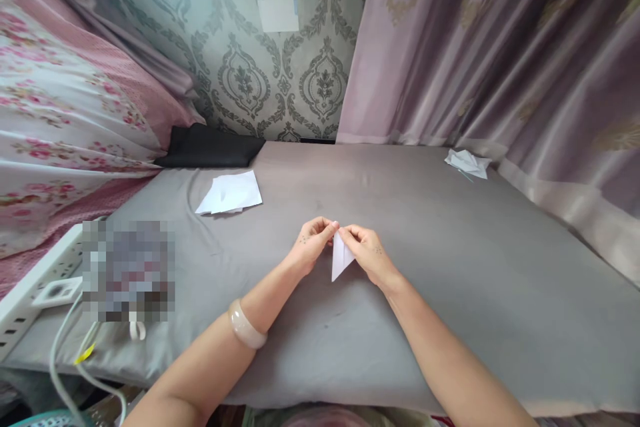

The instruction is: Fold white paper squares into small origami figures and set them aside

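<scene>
A small piece of folded white paper [342, 260] hangs point-down between my hands, above the grey cloth surface [400, 213]. My left hand [315, 241] pinches its top corner between thumb and fingers. On the other side, my right hand [369, 252] grips the paper's upper right edge, its thumb close to the left one. Creases run down the paper, and its upper part is partly hidden by my fingers. A pale bangle [247, 325] circles my left wrist.
Loose white sheets [235, 192] lie at the back left, before a folded black cloth [213, 145]. Folded white papers [468, 163] rest at the far right. A white power strip [15, 313] with cables and a blurred-out object [135, 267] occupy the left edge. Curtains [425, 53] border the right.
</scene>
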Available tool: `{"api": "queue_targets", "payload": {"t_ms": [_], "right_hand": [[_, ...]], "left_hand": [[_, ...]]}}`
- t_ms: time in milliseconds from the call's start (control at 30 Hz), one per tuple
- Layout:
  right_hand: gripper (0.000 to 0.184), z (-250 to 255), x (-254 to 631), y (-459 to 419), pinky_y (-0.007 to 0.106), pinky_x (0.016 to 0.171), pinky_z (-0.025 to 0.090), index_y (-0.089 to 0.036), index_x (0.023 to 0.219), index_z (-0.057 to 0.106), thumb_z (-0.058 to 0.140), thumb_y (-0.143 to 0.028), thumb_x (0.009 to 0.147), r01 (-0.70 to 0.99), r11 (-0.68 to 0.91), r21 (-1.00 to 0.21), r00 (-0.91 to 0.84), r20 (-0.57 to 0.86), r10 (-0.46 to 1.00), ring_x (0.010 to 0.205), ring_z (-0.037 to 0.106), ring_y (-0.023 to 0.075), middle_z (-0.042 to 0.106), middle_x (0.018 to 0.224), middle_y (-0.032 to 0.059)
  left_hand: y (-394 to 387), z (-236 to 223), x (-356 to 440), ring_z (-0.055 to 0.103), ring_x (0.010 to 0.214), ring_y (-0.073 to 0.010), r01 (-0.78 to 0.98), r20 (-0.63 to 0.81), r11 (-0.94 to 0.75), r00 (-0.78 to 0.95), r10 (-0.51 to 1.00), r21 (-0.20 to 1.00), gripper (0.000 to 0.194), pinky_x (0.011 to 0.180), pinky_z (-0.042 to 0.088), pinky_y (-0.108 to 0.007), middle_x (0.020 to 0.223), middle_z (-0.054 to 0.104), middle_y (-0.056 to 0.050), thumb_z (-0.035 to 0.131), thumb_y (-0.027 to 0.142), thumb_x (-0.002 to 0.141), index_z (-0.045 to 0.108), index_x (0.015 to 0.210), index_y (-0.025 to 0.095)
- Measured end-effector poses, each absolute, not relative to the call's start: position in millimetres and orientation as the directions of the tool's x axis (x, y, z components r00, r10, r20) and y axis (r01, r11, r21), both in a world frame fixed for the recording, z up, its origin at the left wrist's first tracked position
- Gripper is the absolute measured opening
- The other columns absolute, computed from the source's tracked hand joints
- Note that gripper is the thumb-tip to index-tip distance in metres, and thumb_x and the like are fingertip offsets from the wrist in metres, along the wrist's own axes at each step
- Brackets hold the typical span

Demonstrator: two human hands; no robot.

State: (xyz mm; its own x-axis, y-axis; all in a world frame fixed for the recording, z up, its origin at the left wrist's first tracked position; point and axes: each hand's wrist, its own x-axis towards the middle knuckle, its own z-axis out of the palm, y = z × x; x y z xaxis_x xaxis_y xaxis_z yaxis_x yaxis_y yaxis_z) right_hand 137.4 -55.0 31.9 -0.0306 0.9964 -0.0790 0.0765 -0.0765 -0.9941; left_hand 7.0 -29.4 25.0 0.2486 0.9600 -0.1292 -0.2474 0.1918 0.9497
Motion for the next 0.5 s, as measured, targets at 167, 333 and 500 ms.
{"api": "queue_targets", "payload": {"t_ms": [167, 333, 500], "right_hand": [[0.023, 28, 147, -42, 0.026, 0.061, 0.037, -0.019, 0.069, 0.068, 0.062, -0.041, 0.075, 0.129, 0.042, -0.991, 0.025, 0.046, 0.999, 0.065, 0.052, 0.0142, 0.062, 0.069, 0.0005], [0.021, 25, 161, -31, 0.026, 0.06, 0.035, -0.02, 0.064, 0.066, 0.064, -0.039, 0.071, 0.091, 0.021, -0.996, 0.103, 0.03, 0.994, 0.065, 0.051, 0.014, 0.061, 0.066, -0.0008], [0.024, 22, 169, -26, 0.026, 0.053, 0.035, -0.018, 0.065, 0.066, 0.067, -0.041, 0.065, -0.078, -0.12, -0.99, 0.086, -0.126, 0.988, 0.053, 0.05, 0.0132, 0.059, 0.055, -0.0011]], "left_hand": [[-15, 22, 18, 0.045, 0.055, -0.0099, -0.094, -0.086, 0.108, 0.211, 0.974, 0.99, 0.032, 0.055, 0.035, -0.023, 0.058, 0.049, 0.002, 0.064, 0.045, 0.075, 0.052, 0.066, 0.017], [4, 27, 33, 0.033, 0.053, -0.01, 0.103, 0.057, -0.081, 0.224, 0.973, 0.991, 0.033, 0.05, 0.022, -0.025, 0.053, 0.038, 0.005, 0.062, 0.036, 0.077, 0.045, 0.055, 0.019], [9, 24, 47, 0.033, 0.05, -0.0094, 0.036, 0.009, -0.02, 0.278, 0.961, 0.999, 0.039, 0.049, 0.023, -0.024, 0.051, 0.037, 0.005, 0.06, 0.046, 0.078, 0.043, 0.055, 0.019]]}}
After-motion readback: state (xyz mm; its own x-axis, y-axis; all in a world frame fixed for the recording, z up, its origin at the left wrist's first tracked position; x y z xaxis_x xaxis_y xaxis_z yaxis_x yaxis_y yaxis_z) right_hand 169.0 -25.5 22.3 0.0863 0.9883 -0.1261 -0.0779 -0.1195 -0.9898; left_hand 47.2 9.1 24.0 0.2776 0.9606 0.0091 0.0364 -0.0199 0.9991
